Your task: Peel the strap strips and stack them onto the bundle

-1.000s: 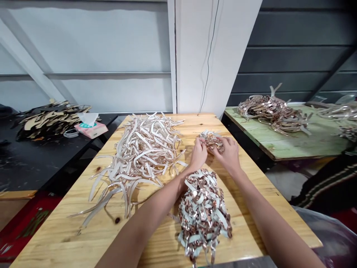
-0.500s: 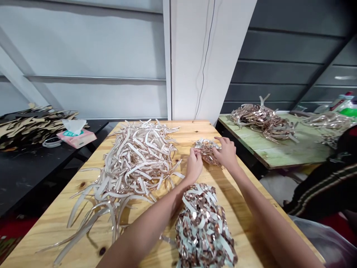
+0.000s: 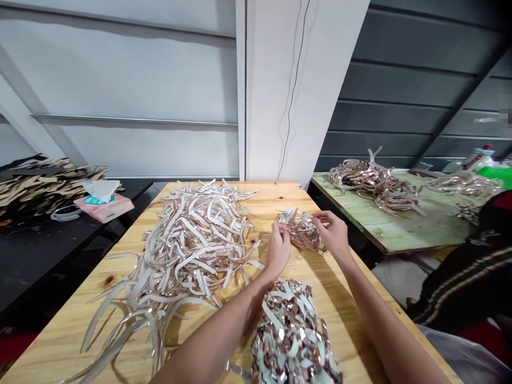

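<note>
A small bundle of shiny rose-gold strips (image 3: 304,234) lies on the wooden table (image 3: 276,200) between my hands. My left hand (image 3: 279,246) is closed at the bundle's left side, fingertips pinched; what they grip is too small to make out. At its right side, my right hand (image 3: 331,230) has thumb and fingertips together at the strips. Nearer to me is a thick heap of short shiny pieces with pale backs (image 3: 294,333). A large tangled pile of long white-and-rose-gold strips (image 3: 196,240) covers the table's left part.
On the dark table (image 3: 32,256) at left are a pink tissue box (image 3: 104,201) and a stack of tan and black scraps (image 3: 40,186). A green-topped table (image 3: 370,224) at right bears more shiny strips (image 3: 376,184). A person's dark, striped sleeve (image 3: 468,266) shows at right.
My right hand has drawn slightly right, and its fingers have closed from a spread pose. The small bundle looks looser. The whole view has shifted, with the tables sitting lower.
</note>
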Available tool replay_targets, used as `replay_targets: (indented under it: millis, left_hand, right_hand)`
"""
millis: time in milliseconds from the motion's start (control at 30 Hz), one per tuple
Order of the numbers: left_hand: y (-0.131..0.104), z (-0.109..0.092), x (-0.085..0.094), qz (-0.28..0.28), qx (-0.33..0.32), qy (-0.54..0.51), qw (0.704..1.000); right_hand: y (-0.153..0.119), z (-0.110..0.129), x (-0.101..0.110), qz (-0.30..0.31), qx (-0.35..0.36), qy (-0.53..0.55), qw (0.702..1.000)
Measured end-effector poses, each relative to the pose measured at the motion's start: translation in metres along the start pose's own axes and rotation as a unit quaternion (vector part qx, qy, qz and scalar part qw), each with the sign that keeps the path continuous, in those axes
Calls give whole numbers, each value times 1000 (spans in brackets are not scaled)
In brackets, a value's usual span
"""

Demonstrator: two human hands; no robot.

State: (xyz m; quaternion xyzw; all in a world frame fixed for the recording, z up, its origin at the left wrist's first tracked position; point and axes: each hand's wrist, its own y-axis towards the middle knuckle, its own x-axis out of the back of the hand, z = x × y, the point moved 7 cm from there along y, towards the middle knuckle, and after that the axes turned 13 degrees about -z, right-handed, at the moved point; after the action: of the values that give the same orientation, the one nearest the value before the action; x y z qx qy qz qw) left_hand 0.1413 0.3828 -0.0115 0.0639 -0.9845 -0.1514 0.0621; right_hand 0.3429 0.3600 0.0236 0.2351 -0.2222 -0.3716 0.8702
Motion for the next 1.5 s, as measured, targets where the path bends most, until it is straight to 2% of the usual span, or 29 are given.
replay_targets:
  millis: [133,200,267,333,433,533,633,700,733,800,867,933,1000,1067,1133,1233,1267,1333,1433,1500]
  left_hand:
    - [-2,-6,1,-3,-22,-10,1000]
    - [-3,-10,2,-2,-38,-22,999]
    - [-6,-15,3,-1,-65,-37,997]
    - [-10,-22,5,-3,-100,-46,994]
    - [-16,-30,5,15,-152,-48,987]
    - [-19,-33,5,36,-175,-56,982]
    - [-18,-30,6,35,-162,-72,984]
    - [-17,-28,4,42,-154,-77,984]
    - [-16,-26,3,46,-152,-75,984]
    - [-16,-25,1,57,-146,-70,985]
    - [-17,-24,-2,74,-134,-70,986]
    - [-17,-23,-3,87,-115,-77,987]
    - [-18,-23,-4,98,-97,-100,985]
    - [-18,-24,-2,99,-84,-143,981]
    - [-15,-21,1,85,-49,-205,974]
    - [-8,-14,4,58,18,-258,964]
    - [-7,-14,4,64,22,-251,966]
    - [-10,-17,-2,111,5,-212,971]
    - [-22,-18,-13,191,20,-175,966]
    - [-28,-14,-17,205,66,-177,960]
  right_hand:
    - [7,5,14,-42,-44,79,995]
    - [6,11,20,-61,-88,152,983]
    - [-2,20,22,-53,-135,228,963]
    - [-16,34,19,-3,-151,257,954]
    - [-42,53,7,123,-154,246,949]
    - [-60,57,-1,217,-214,262,916]
    - [-62,43,0,238,-295,268,886]
    - [-58,32,5,230,-306,246,890]
    - [-55,29,8,218,-291,239,900]
    - [-48,32,16,190,-217,234,928]
    - [-43,43,25,156,-107,206,960]
    - [-42,54,34,133,6,130,983]
    - [-43,60,36,131,80,56,987]
    - [-43,59,35,142,98,28,985]
    - [-41,51,32,133,47,49,989]
    - [-46,39,23,98,-98,154,978]
    - [-51,37,16,100,-145,193,965]
    - [-67,38,-2,143,-208,237,938]
    - [-90,42,-24,224,-232,230,918]
    - [-97,41,-29,239,-227,231,916]
